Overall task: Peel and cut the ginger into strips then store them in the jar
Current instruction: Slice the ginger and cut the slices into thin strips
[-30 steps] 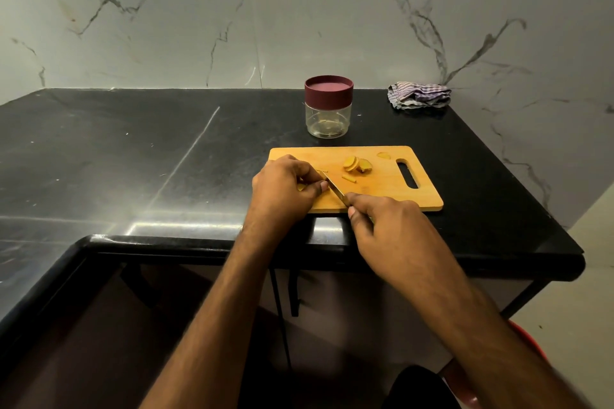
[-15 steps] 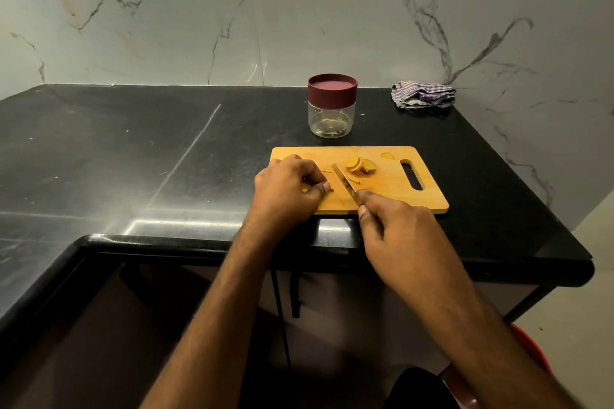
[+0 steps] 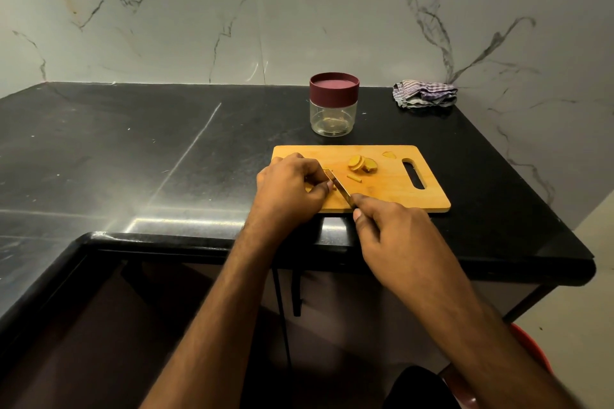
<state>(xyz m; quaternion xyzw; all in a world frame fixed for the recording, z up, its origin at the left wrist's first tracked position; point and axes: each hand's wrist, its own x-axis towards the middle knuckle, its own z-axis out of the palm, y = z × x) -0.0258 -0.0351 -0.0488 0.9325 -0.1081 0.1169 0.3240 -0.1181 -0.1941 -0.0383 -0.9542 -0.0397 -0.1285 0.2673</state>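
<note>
The head view looks down on a black, glossy stone tabletop [image 3: 133, 156] that bends in an L, its near edge rounded and catching a pale streak of light, with scratches and specks across it. Behind it rises a white marble wall [image 3: 199, 10] run through with grey veins, and at the lower right a strip of pale floor [image 3: 591, 276] and part of something red [image 3: 531, 349] show below the tabletop. One wooden cutting board [image 3: 392, 191] with a slot handle at its right end lies near the front edge. On it are a small cluster of ginger slices [image 3: 362, 164], about three and overlapping, one cut strip [image 3: 354, 178] just in front of them, and one thin scrap [image 3: 388, 154] near the far edge beside the handle slot. One clear jar [image 3: 334, 116] with a dark red lid [image 3: 334, 86] on it stands on the tabletop just behind the board, and something small and pale lies at its bottom. One crumpled striped cloth [image 3: 425, 98] rests at the back right corner against the wall. Two hands are over the board's near left part: the left hand [image 3: 292, 186] is curled with its fingertips pressed down on a piece of ginger that is almost wholly hidden beneath them, and the right hand [image 3: 395, 239] grips one knife [image 3: 339, 186], its blade angled away to the left and lying close against the left fingers.
</note>
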